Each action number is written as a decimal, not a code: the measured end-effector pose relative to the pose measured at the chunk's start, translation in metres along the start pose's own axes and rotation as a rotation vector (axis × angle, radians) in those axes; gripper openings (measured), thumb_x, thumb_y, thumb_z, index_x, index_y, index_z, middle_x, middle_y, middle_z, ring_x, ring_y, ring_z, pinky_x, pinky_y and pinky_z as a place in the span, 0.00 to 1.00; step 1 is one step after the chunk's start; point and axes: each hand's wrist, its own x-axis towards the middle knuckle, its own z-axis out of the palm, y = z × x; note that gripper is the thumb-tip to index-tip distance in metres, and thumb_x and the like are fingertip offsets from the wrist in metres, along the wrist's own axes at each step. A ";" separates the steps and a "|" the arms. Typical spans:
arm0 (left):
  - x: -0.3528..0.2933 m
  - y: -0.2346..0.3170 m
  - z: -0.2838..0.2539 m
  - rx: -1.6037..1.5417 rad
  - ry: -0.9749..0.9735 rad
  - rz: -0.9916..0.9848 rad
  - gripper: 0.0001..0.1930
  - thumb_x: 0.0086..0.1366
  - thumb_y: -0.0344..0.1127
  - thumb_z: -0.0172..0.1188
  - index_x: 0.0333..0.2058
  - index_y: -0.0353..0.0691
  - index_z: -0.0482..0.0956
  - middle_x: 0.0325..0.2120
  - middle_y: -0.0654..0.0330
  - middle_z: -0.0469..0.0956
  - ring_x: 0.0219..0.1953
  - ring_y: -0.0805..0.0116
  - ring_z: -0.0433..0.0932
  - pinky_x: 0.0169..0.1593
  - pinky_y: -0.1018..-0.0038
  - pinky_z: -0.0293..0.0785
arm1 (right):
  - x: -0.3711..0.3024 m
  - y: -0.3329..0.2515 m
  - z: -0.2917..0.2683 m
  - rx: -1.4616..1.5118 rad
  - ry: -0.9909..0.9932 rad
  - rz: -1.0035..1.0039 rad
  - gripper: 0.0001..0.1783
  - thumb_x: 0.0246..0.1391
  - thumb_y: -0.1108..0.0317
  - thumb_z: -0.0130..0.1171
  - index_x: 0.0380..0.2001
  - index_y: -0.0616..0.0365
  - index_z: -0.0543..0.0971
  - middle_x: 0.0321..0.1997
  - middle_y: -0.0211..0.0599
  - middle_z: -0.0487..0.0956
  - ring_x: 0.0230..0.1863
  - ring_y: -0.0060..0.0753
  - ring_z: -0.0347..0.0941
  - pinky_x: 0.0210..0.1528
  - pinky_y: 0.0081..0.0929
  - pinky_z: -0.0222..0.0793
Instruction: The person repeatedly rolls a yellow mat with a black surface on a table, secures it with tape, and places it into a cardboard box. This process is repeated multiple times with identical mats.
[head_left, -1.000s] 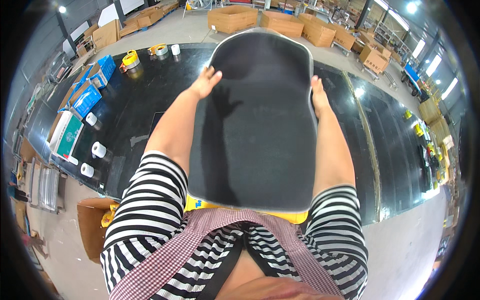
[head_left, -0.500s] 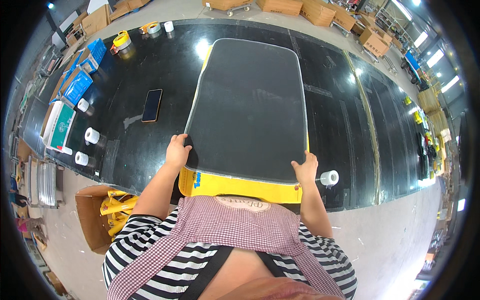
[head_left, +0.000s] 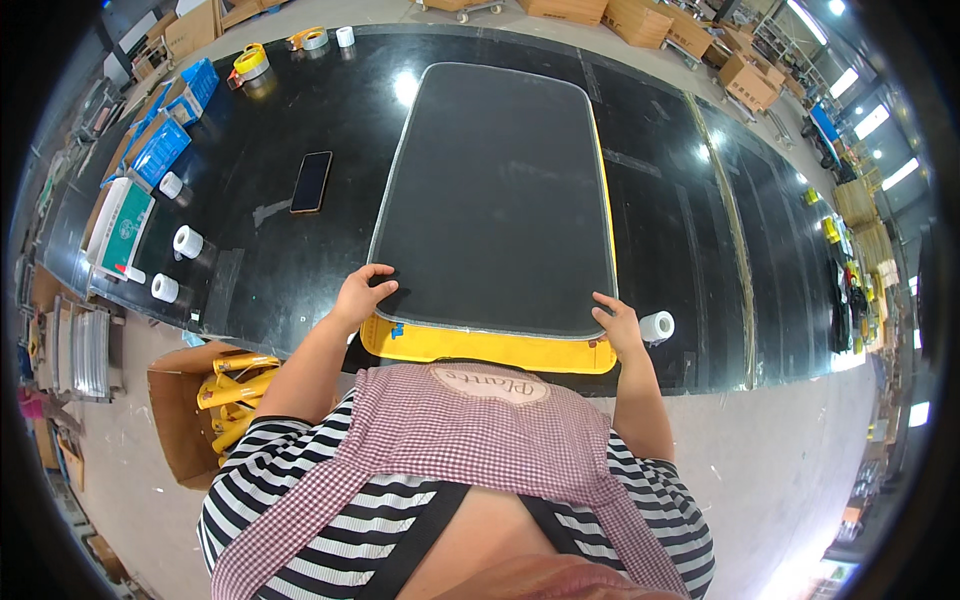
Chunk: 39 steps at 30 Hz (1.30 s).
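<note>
A large dark grey sheet (head_left: 495, 200) with rounded corners and a pale edge lies over a yellow board or tray (head_left: 480, 347). The yellow shows along the near side and as a thin strip on the right. My left hand (head_left: 357, 300) grips the sheet's left edge near the near corner, thumb and forefinger lying over the rim. At the opposite edge, my right hand (head_left: 622, 325) holds the near right corner, its fingers partly hidden. Most of the yellow piece is covered by the sheet.
On the black table (head_left: 300, 250) lie a phone (head_left: 311, 182), several white rolls (head_left: 187, 241), tape dispensers (head_left: 250, 63) and open boxes (head_left: 160, 150) at left. One white roll (head_left: 657, 327) stands beside my right hand. A carton of yellow parts (head_left: 190, 420) sits below the table's left front.
The sheet has shifted and turned slightly on the yellow piece: yellow at its far left is now covered, and a strip shows along the right. Both hands stay at its edges.
</note>
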 end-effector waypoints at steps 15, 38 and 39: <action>-0.067 -0.015 -0.020 -0.732 -0.428 -0.376 0.19 0.81 0.44 0.48 0.53 0.34 0.77 0.36 0.56 0.84 0.38 0.67 0.84 0.48 0.73 0.83 | -0.044 0.078 -0.016 1.001 -0.570 -0.088 0.27 0.74 0.57 0.50 0.66 0.65 0.69 0.56 0.52 0.82 0.59 0.51 0.80 0.65 0.46 0.72; -0.029 0.001 0.085 0.854 -0.072 0.923 0.21 0.69 0.43 0.62 0.59 0.49 0.79 0.51 0.61 0.78 0.56 0.59 0.73 0.64 0.56 0.62 | -0.015 0.017 0.086 -0.705 0.068 -0.976 0.21 0.58 0.67 0.64 0.56 0.50 0.83 0.52 0.34 0.79 0.56 0.42 0.71 0.61 0.42 0.65; -0.033 0.000 0.085 0.851 -0.081 0.912 0.21 0.69 0.44 0.63 0.59 0.49 0.79 0.50 0.62 0.78 0.56 0.60 0.73 0.64 0.56 0.62 | -0.020 0.018 0.087 -0.691 0.069 -0.979 0.22 0.58 0.68 0.65 0.56 0.51 0.83 0.51 0.35 0.79 0.55 0.42 0.72 0.60 0.42 0.65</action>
